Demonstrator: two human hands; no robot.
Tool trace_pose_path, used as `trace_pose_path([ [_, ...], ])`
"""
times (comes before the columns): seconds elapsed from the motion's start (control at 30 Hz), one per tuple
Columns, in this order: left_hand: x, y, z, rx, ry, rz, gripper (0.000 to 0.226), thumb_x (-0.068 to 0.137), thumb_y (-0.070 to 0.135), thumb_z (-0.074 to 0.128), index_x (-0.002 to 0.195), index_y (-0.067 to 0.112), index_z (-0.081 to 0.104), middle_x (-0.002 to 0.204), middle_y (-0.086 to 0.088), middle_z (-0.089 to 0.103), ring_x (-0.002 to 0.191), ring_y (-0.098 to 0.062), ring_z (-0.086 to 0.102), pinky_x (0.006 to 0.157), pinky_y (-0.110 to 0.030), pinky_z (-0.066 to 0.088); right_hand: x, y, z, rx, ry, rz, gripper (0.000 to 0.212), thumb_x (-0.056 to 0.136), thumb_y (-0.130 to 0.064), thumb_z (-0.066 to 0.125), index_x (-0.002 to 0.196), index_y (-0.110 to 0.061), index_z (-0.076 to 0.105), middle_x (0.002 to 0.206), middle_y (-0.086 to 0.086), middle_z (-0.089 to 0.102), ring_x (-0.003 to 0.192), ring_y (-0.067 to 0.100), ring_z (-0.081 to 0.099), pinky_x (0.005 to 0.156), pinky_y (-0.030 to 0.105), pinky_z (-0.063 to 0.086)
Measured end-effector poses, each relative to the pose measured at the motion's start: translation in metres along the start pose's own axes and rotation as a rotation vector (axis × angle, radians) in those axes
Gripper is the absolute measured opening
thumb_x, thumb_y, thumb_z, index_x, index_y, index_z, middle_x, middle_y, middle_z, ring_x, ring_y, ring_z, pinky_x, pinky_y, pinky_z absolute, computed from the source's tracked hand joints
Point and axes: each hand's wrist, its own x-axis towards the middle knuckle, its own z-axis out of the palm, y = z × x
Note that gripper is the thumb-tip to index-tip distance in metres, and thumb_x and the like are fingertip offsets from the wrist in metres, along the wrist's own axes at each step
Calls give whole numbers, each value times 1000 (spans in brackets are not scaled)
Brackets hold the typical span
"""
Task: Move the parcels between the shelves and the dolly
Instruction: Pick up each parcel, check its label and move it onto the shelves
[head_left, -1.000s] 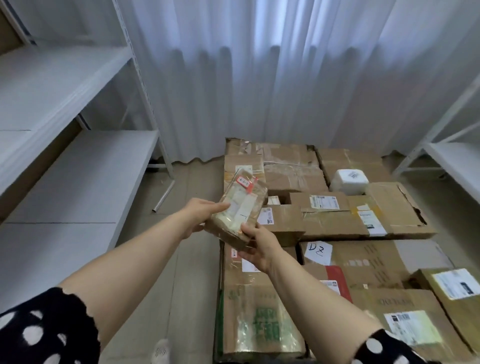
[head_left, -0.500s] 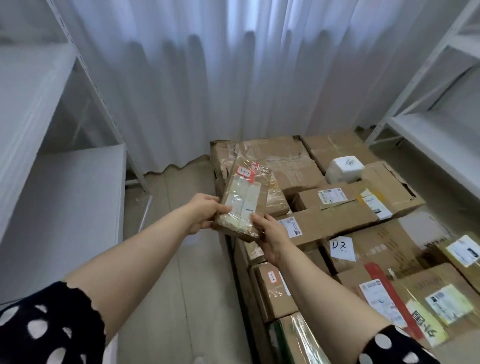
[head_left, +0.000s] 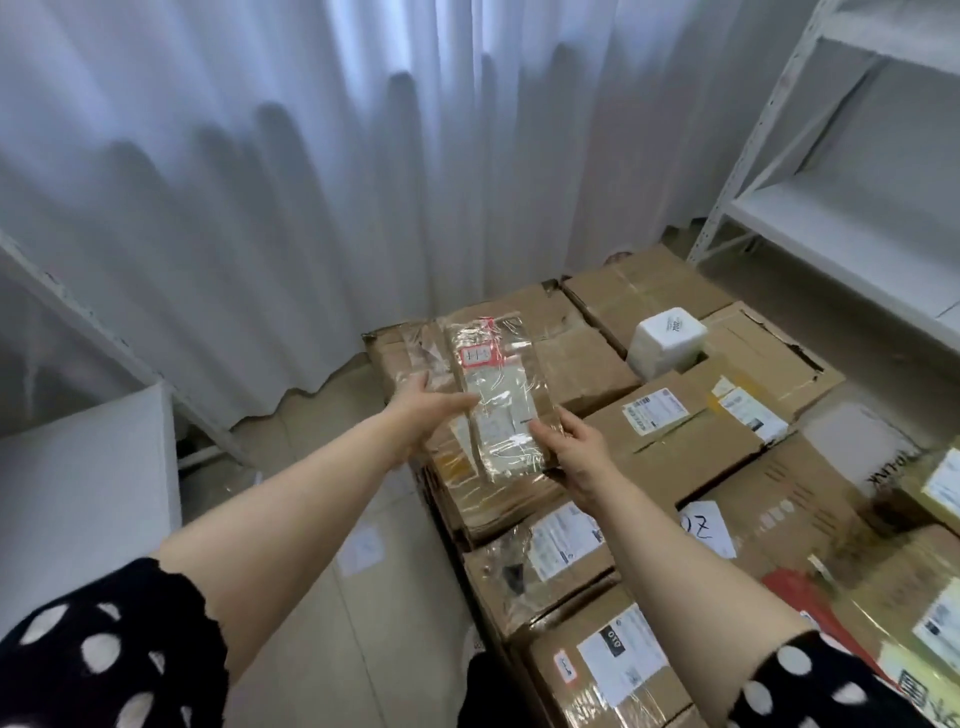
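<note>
Swinging rightward, you keep the wrapped parcel (head_left: 498, 400) gripped between your left hand (head_left: 431, 410) and right hand (head_left: 576, 457), now low over the stacked boxes (head_left: 675, 452). The right shelf (head_left: 857, 244) has come into view, likely its destination

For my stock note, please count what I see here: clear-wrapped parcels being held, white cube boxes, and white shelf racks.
Clear-wrapped parcel: 1
White cube box: 1
White shelf racks: 2
Total: 4

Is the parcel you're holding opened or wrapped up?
Wrapped up. Shiny clear film covers the parcel, with a red-edged sticker near its top; the left hand and right hand hold its sides.
</note>
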Motion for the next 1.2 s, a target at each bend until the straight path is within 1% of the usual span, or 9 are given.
trace_pose_path([
  [0.17, 80, 65, 3, 127, 92, 229, 90, 76, 31, 78, 150, 27, 26, 154, 1, 31, 136, -27, 39, 108, -46, 39, 61, -42, -30, 53, 45, 31, 57, 83, 0, 67, 136, -10, 49, 121, 17, 62, 91, 25, 64, 74, 34, 55],
  [0.37, 166, 99, 56, 339, -107, 266, 75, 76, 33, 78, 142, 29, 43, 145, 1, 45, 130, -23, 47, 106, -47, 42, 118, -71, -67, -116, 85, 18, 52, 85, 0, 65, 134, -13, 52, 99, 1, 64, 80, 12, 63, 62, 19, 54],
  [0.6, 262, 87, 111, 572, -171, 225, 43, 81, 17, 76, 121, 10, 64, 115, -12, 67, 106, -31, 64, 94, -44, 52, 180, -45, -98, -340, 323, 43, 47, 83, -11, 71, 128, -17, 59, 106, -3, 65, 100, 17, 61, 95, 40, 51],
  [0.7, 296, 70, 127, 710, -233, 195, 8, 84, 13, 71, 87, 14, 64, 83, -11, 62, 76, -25, 58, 78, -38, 53, 209, -21, -101, -617, 414, 105, 50, 83, -26, 71, 131, -21, 57, 121, 2, 62, 110, 21, 58, 98, 42, 47],
  [0.8, 329, 47, 142, 884, -286, 166, 37, 85, 11, 65, 58, 17, 41, 63, -6, 44, 60, -18, 42, 58, -28, 36, 225, -1, -101, -698, 498, 184, 53, 84, -28, 70, 131, -18, 50, 126, -1, 56, 109, 21, 57, 91, 35, 47],
  [0.9, 349, 27, 157, 1046, -337, 104, 31, 85, 6, 63, 60, 13, 47, 58, 0, 46, 50, -11, 42, 46, -20, 33, 233, 20, -102, -757, 545, 268, 34, 87, -25, 67, 115, -22, 48, 115, 2, 59, 98, 22, 58, 82, 39, 51],
  [1.0, 363, 9, 168, 1184, -408, 52, 15, 84, 5, 65, 70, 8, 59, 64, 0, 53, 55, -11, 49, 48, -20, 41, 238, 41, -105, -836, 509, 338, 24, 89, -22, 63, 110, -21, 51, 106, 4, 62, 94, 24, 58, 79, 37, 51],
  [1.13, 380, -9, 177, 1315, -467, 54, 35, 83, 13, 66, 56, 13, 43, 55, 2, 44, 52, -11, 45, 44, -21, 37, 247, 65, -104, -862, 452, 377, 31, 91, -15, 57, 122, -18, 53, 117, 7, 59, 108, 26, 54, 87, 33, 46],
  [1.2, 384, -16, 180, 1360, -494, 58, 28, 83, 14, 65, 63, 14, 45, 60, 4, 45, 65, -16, 53, 59, -23, 49, 251, 74, -103, -878, 433, 395, 37, 92, -12, 55, 128, -18, 52, 123, 9, 53, 113, 25, 51, 92, 32, 44],
])
